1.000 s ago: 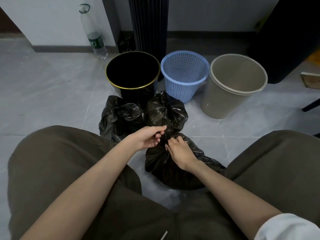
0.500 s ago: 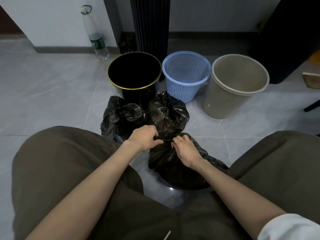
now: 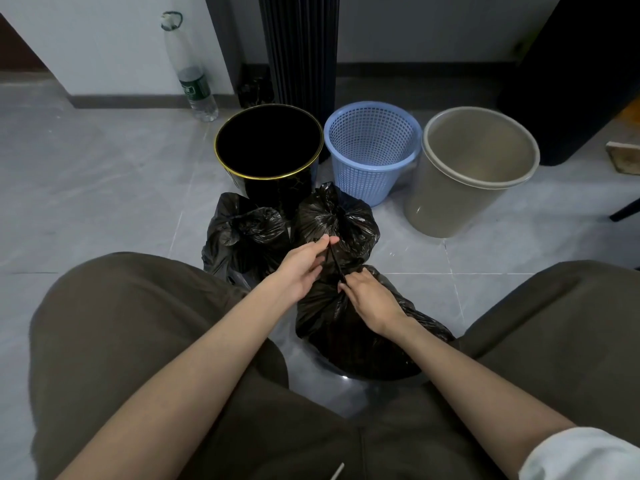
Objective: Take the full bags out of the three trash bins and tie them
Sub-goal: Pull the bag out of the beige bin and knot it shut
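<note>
- Black plastic trash bag [image 3: 346, 344] sits on grey tiled floor [image 3: 104, 202].
- Its twisted neck strand [image 3: 334, 263] points away toward black gold-rimmed bin [image 3: 273, 190].
- Left hand [image 3: 304, 265] pinches far end; right hand [image 3: 372, 301] pinches near end.

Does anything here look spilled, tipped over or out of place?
Nothing looks spilled. The black bin, blue basket and beige bin all stand upright. Only the plastic bottle, on the floor by the wall behind them, seems stray.
</note>
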`<state>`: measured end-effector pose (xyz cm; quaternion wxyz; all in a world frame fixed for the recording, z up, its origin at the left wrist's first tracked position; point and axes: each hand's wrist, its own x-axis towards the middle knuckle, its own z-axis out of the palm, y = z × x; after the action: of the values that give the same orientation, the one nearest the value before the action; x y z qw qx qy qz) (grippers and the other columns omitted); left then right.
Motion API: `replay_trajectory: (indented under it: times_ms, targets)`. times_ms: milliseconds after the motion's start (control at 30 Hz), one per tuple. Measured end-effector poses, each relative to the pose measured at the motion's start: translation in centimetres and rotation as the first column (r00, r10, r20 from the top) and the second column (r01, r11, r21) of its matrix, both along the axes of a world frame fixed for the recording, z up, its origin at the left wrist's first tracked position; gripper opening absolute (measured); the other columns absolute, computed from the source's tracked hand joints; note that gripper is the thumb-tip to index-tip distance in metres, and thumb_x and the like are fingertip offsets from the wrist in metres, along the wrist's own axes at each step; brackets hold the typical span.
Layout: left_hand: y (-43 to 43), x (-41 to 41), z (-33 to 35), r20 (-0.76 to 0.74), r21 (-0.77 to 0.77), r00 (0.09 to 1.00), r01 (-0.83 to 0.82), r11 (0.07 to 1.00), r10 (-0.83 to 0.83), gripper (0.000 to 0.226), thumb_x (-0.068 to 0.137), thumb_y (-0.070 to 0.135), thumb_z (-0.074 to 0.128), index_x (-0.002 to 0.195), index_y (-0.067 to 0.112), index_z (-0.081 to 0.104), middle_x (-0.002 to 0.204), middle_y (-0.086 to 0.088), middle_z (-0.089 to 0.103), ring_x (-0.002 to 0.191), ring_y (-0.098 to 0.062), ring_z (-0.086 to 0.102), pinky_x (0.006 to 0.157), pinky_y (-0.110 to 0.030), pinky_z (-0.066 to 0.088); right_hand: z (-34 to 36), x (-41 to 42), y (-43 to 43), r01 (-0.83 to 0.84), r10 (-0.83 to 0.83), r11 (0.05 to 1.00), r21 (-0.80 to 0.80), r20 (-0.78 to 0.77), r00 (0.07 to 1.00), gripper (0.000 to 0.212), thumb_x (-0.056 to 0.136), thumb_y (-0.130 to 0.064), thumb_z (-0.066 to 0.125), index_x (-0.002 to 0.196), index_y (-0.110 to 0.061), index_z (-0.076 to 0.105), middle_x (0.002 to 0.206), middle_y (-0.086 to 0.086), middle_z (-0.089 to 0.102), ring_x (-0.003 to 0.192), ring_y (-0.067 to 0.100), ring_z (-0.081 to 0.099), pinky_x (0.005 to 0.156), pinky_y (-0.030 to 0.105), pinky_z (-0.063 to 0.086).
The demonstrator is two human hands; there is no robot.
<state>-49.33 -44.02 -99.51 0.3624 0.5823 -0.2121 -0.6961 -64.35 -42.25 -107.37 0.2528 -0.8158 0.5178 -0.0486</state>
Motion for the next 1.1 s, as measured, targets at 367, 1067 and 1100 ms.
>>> replay_trajectory:
  times_ms: [367, 1067, 1100]
  targets:
    - [-0.3, 3.1, -2.9, 0.986, 0.068, 0.036, 0.804, 0.591, -0.162, 0.037, 0.087, 0.001, 0.049, 0.122, 0.01, 0.059, 0.13, -0.009, 0.056, 0.128, -0.023, 0.046, 0.106, -0.034, 0.04, -0.5, -0.6, -0.5, -0.007, 0.007, 1.0, -0.007, -0.055, 0.998, 0.028, 0.102, -0.024, 0.035, 0.095, -0.014, 0.06, 0.097, 0.004, 0.063, 0.099, 0.02, 0.059, 0.117, 0.031, 0.015]
    - [-0.7, 1.5, -0.2, -0.031, -0.032, 0.953, 0.3, 0.953, -0.301, 0.023, 0.095, 0.037, 0.048, 0.108, 0.03, 0.067, 0.123, 0.017, 0.061, 0.123, -0.009, 0.05, 0.111, -0.036, 0.027, 0.2, -0.2, -0.4, 0.026, -0.027, 0.996, 0.083, 0.017, 0.999, 0.031, 0.102, -0.024, 0.035, 0.104, -0.008, 0.061, 0.106, 0.01, 0.063, 0.109, 0.023, 0.057, 0.117, 0.032, 0.01]
    - [-0.7, 1.5, -0.2, -0.034, -0.037, 0.951, 0.306, 0.951, -0.308, 0.023, 0.096, 0.036, 0.047, 0.108, 0.032, 0.066, 0.122, 0.019, 0.062, 0.122, -0.009, 0.051, 0.112, -0.038, 0.025, 0.2, -0.2, -0.4, 0.024, -0.025, 0.996, 0.086, 0.017, 1.0, 0.031, 0.102, -0.024, 0.034, 0.104, -0.008, 0.061, 0.106, 0.01, 0.063, 0.109, 0.023, 0.057, 0.117, 0.032, 0.009]
